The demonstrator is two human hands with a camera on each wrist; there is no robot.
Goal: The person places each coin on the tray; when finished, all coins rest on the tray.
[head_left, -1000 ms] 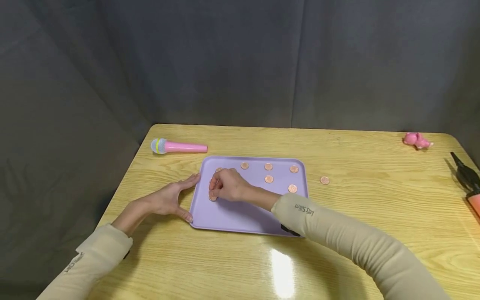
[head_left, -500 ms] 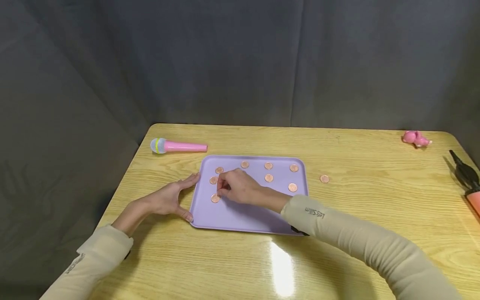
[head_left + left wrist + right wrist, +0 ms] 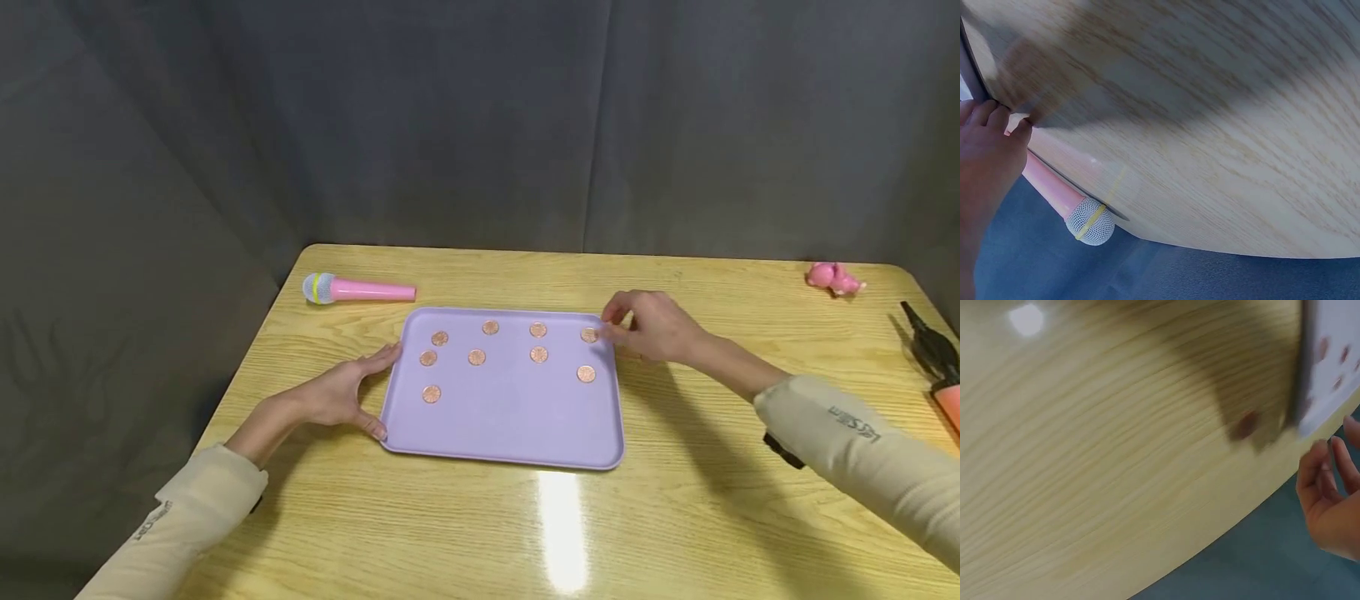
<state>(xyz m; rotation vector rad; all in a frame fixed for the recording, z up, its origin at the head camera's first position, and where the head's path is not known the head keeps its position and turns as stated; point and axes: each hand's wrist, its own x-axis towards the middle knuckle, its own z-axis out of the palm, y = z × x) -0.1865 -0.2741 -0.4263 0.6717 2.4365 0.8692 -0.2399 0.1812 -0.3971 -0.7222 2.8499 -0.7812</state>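
Observation:
My left hand (image 3: 336,392) rests against the left edge of the lavender tray (image 3: 502,433), its thumb and fingers spread apart along the rim. Several copper coins (image 3: 476,357) lie flat and apart on the tray, mostly across its far half. My right hand (image 3: 656,327) hovers by the tray's far right corner, fingers loosely bent and nothing held. Its fingertips overlap the tray's rim near the corner coin (image 3: 588,335) in the head view. Another coin (image 3: 1246,425) lies on the table outside the tray in the right wrist view; the hand hides it from the head camera.
A pink toy microphone (image 3: 371,290) lies behind the tray at the left. At the far right are a small pink figure (image 3: 834,279) and, near the table's edge, a black and orange object (image 3: 933,354). Dark curtain (image 3: 480,125) hangs behind the wooden table (image 3: 465,533).
My right hand has left the coin at the tray's lower left and swung right, past the tray's far right corner. That coin stays on the tray. The left hand holds its place.

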